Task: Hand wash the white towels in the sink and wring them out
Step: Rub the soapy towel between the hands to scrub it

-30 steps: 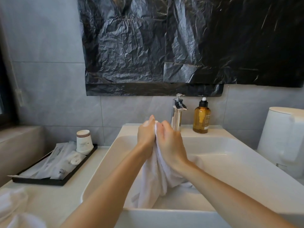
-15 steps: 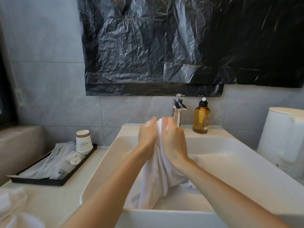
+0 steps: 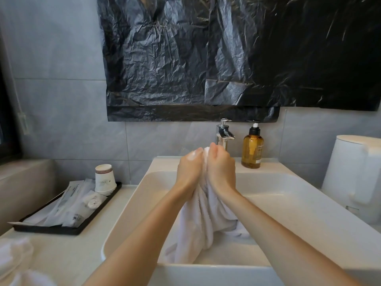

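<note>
White towel: left hand, right hand

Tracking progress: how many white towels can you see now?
2: one towel gripped by left hand and right hand over the sink; one bunched pile at the near-left corner of the counter, possibly hiding more.

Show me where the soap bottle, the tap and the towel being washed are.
soap bottle (image 3: 252, 152), head view, on its amber body.
tap (image 3: 223, 132), head view, on the chrome spout.
white towel (image 3: 203, 221), head view, on the hanging folds.
</note>
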The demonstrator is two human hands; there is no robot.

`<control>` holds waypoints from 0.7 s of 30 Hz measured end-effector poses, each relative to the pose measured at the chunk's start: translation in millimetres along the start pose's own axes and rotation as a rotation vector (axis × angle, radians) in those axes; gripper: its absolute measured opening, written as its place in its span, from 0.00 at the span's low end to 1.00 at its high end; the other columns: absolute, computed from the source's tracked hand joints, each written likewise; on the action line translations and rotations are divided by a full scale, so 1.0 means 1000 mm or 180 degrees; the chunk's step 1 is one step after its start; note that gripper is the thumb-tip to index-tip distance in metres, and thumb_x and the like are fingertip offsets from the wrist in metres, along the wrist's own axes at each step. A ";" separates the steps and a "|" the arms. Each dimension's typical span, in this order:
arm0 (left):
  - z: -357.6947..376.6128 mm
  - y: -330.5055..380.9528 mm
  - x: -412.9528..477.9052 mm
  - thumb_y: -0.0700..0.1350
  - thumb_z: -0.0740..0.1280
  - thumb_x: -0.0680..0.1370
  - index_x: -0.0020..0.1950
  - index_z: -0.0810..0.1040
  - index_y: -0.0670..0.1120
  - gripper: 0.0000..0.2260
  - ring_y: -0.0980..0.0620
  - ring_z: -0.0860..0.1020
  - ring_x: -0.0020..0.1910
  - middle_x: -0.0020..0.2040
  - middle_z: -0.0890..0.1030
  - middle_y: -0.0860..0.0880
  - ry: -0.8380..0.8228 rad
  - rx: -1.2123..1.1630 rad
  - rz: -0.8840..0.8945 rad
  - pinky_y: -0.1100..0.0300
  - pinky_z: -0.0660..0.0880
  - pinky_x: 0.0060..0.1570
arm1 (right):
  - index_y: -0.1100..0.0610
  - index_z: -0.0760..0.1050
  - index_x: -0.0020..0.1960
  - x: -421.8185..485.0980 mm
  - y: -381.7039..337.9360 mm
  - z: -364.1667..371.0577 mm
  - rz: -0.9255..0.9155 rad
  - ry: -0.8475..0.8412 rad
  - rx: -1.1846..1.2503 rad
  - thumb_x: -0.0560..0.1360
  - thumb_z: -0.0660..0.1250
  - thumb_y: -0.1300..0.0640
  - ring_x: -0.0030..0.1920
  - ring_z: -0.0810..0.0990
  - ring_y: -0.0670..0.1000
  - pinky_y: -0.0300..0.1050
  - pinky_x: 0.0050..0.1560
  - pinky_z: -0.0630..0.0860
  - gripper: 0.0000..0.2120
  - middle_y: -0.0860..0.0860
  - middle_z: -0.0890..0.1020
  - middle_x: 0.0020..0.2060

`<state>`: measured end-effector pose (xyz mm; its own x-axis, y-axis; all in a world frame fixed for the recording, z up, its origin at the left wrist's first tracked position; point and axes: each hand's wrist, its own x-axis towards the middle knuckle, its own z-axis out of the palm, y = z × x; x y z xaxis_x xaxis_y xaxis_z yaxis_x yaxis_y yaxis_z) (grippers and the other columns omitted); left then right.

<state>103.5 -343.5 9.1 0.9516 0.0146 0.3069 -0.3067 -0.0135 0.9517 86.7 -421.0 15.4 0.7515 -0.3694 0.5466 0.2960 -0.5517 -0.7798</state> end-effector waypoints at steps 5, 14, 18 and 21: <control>-0.003 -0.003 0.001 0.45 0.61 0.79 0.30 0.68 0.49 0.16 0.51 0.67 0.37 0.30 0.72 0.55 0.0079 0.0127 0.0128 0.55 0.65 0.38 | 0.53 0.66 0.36 -0.004 0.005 0.004 -0.0138 -0.0126 0.0183 0.83 0.52 0.51 0.43 0.76 0.60 0.53 0.42 0.68 0.18 0.55 0.76 0.36; -0.006 0.007 -0.001 0.48 0.58 0.83 0.35 0.71 0.48 0.17 0.55 0.71 0.31 0.29 0.73 0.52 0.0000 -0.0466 -0.0097 0.61 0.68 0.33 | 0.52 0.59 0.29 0.008 0.005 -0.002 -0.0317 -0.0443 0.0806 0.78 0.59 0.58 0.32 0.61 0.48 0.46 0.34 0.58 0.19 0.45 0.62 0.25; -0.001 0.009 -0.003 0.53 0.58 0.83 0.37 0.73 0.46 0.18 0.53 0.74 0.34 0.32 0.76 0.50 -0.0328 -0.0441 0.0097 0.60 0.70 0.35 | 0.54 0.60 0.30 0.020 0.012 -0.011 -0.0115 -0.0410 0.0434 0.81 0.58 0.49 0.31 0.65 0.49 0.46 0.34 0.60 0.22 0.50 0.65 0.26; -0.010 0.016 0.002 0.54 0.57 0.83 0.40 0.71 0.46 0.16 0.53 0.74 0.37 0.37 0.75 0.48 -0.0186 -0.0552 0.0073 0.60 0.71 0.37 | 0.55 0.60 0.27 0.014 0.010 -0.028 -0.0227 -0.0324 -0.0078 0.80 0.56 0.40 0.30 0.67 0.49 0.47 0.32 0.60 0.28 0.51 0.67 0.25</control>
<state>100.5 -333.2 24.9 0.9422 -0.0419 0.3324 -0.3221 0.1594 0.9332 83.8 -452.7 23.8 0.7853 -0.2515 0.5657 0.3374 -0.5923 -0.7317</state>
